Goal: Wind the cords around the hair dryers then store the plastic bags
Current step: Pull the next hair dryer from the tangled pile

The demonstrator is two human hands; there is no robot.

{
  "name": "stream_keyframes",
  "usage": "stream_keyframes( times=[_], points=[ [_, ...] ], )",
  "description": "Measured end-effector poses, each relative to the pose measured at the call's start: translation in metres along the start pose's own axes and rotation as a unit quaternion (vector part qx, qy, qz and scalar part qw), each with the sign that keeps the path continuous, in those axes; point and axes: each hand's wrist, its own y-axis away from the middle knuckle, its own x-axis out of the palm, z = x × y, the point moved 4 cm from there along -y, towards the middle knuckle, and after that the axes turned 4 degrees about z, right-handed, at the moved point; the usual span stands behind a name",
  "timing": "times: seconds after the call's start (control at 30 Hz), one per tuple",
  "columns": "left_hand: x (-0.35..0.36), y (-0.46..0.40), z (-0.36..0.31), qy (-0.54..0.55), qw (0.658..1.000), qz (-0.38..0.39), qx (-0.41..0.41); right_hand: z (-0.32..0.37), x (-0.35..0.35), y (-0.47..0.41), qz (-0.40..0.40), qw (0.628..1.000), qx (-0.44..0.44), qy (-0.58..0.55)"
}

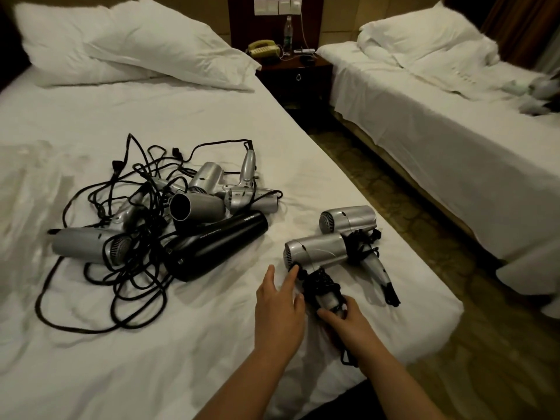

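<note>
A silver hair dryer (318, 251) lies near the bed's right edge, its handle wrapped in black cord. My right hand (345, 319) grips that wrapped handle at its lower end. My left hand (280, 301) reaches with straight fingers, the fingertips touching the dryer's rear end. A second silver dryer (348, 219) with a wound cord lies just behind it. To the left sits a pile of several silver dryers (209, 189), one black dryer (218, 244) and tangled black cords (127, 268).
All of it lies on a white bed (151, 344) with pillows (136, 43) at the head. A dark nightstand (294, 74) with a phone and bottle stands between this bed and a second bed (439, 122) on the right. A patterned floor aisle runs between them.
</note>
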Motion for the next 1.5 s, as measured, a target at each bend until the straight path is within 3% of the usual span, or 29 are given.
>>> stream_keyframes(
  times=[0.1, 0.23, 0.47, 0.7, 0.97, 1.07, 1.17, 1.3, 1.5],
  points=[
    [0.004, -0.004, -0.001, 0.061, 0.998, 0.019, -0.026, 0.001, 0.001, -0.001, -0.018, 0.999, -0.030, 0.022],
    [0.018, -0.009, -0.007, 0.237, 0.960, 0.106, -0.109, 0.003, 0.004, -0.003, 0.022, 0.999, -0.043, -0.021],
    [0.017, -0.021, -0.005, 0.298, 0.944, 0.077, -0.119, 0.004, 0.003, -0.015, 0.034, 0.999, -0.022, -0.025],
    [0.013, -0.025, -0.001, 0.287, 0.947, 0.090, -0.112, 0.018, 0.004, -0.019, -0.023, 0.996, -0.061, 0.053],
    [0.018, -0.024, 0.007, 0.366, 0.911, 0.116, -0.151, 0.025, 0.002, -0.015, -0.015, 0.997, -0.065, 0.043],
    [0.021, -0.022, 0.009, 0.446, 0.872, 0.097, -0.177, 0.031, 0.001, -0.018, -0.064, 0.989, -0.073, 0.115],
    [0.029, -0.016, 0.016, 0.501, 0.834, 0.047, -0.227, 0.038, 0.012, -0.014, -0.100, 0.984, -0.102, 0.107],
    [0.032, 0.005, 0.011, 0.553, 0.787, 0.107, -0.252, 0.035, 0.027, -0.007, -0.103, 0.986, -0.105, 0.085],
    [0.001, 0.018, 0.034, 0.489, 0.841, 0.074, -0.220, 0.039, 0.039, 0.012, -0.071, 0.988, -0.134, 0.030]
  ],
)
